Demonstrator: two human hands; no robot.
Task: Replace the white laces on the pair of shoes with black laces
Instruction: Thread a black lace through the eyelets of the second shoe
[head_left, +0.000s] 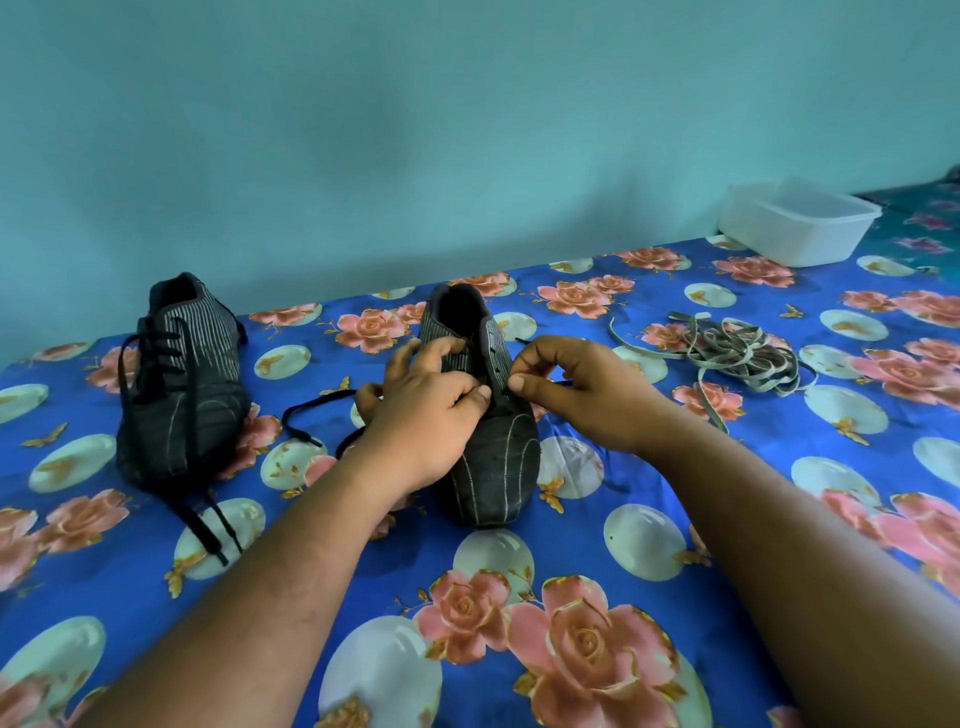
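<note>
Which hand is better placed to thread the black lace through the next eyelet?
Probably the right hand: it pinches the black lace beside the eyelets, while the left hand rests on the shoe.

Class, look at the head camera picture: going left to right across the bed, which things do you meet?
Dark striped shoe already laced in black → dark striped shoe being laced → heap of removed pale laces → white plastic tub.
</note>
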